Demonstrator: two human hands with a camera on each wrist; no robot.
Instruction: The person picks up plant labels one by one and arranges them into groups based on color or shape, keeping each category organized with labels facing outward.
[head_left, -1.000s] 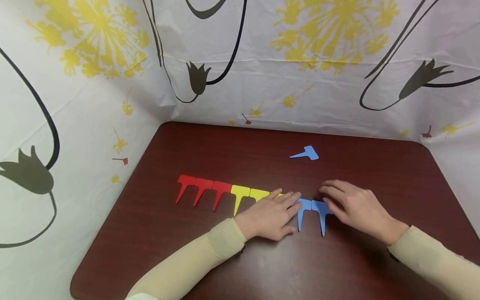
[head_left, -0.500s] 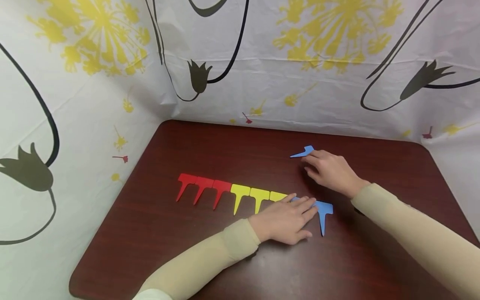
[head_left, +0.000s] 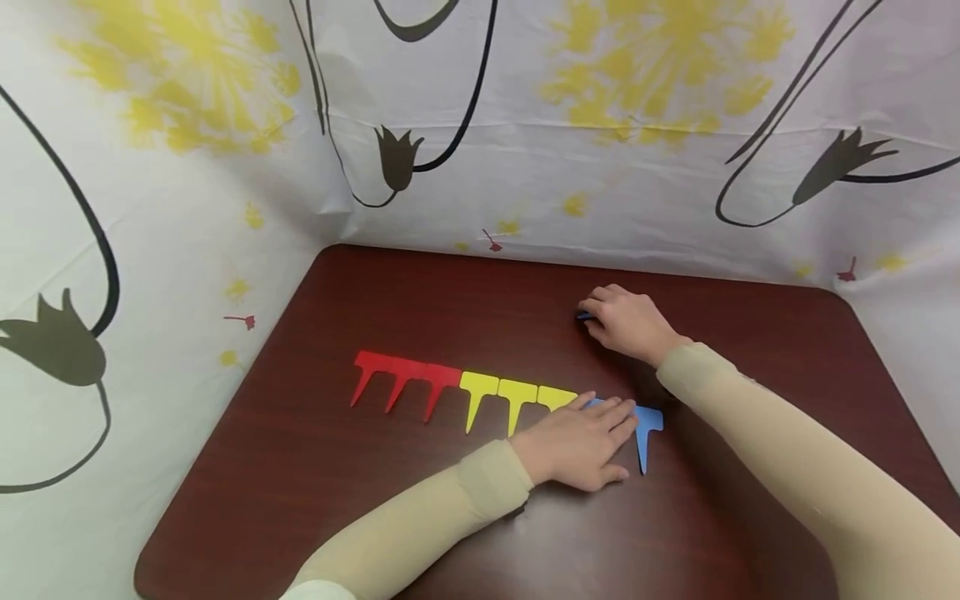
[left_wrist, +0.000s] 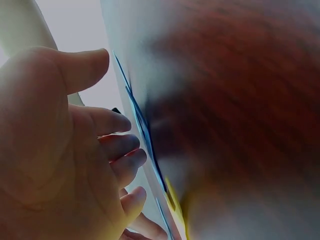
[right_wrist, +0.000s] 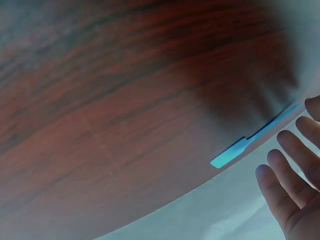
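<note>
A row of flat T-shaped plant labels lies on the table: three red labels (head_left: 407, 367), three yellow labels (head_left: 517, 390) and two blue labels (head_left: 648, 419), tops side by side. My left hand (head_left: 579, 450) lies palm down over the right part of the row, hiding parts of the yellow and blue ones. Its fingers are fairly straight. Farther back, my right hand (head_left: 630, 323) reaches over a separate blue label (right_wrist: 231, 153); only its dark tip shows in the head view. In the right wrist view that label lies flat beneath loosely bent fingers, its stem end near the fingertips.
The dark red-brown table (head_left: 420, 300) has rounded corners. A white cloth (head_left: 480, 183) printed with yellow and dark flowers hangs behind it and along the sides.
My right hand has left the row's right end and moved back and left over the lone blue label, now covering most of it. My left hand has slid right along the row.
</note>
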